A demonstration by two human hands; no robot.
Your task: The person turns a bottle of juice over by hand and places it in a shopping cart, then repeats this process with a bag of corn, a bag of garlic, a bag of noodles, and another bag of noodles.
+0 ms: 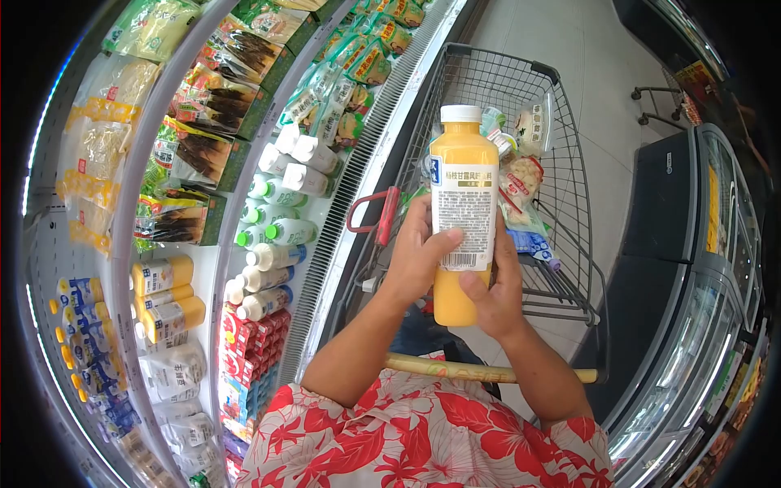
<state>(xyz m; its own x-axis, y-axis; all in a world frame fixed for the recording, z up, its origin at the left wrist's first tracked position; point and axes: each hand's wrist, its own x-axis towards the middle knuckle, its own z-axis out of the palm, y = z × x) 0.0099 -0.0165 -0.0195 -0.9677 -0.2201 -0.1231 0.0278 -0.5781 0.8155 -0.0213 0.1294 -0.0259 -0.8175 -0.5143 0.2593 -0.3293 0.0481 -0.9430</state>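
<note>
Upright in front of me is a bottle of yellow juice drink (462, 305) with a white cap and a white printed label. My left hand (419, 256) grips its left side, thumb across the label. On the other side my right hand (498, 293) is closed round the lower part, its thumb near the base. Behind and below the bottle stands a wire shopping cart (569, 187). In its basket lie several bagged goods, among them a clear food bag (523, 179) and a blue package (533, 244), partly hidden by the bottle and my right hand.
A refrigerated shelf (215, 244) runs along the left, with similar yellow bottles (169, 317), white bottles (272, 256) and bagged foods (207, 146). The cart's handle (423, 366) is close to my body. Freezer cases (651, 211) line the right side, with tiled floor (594, 65) between.
</note>
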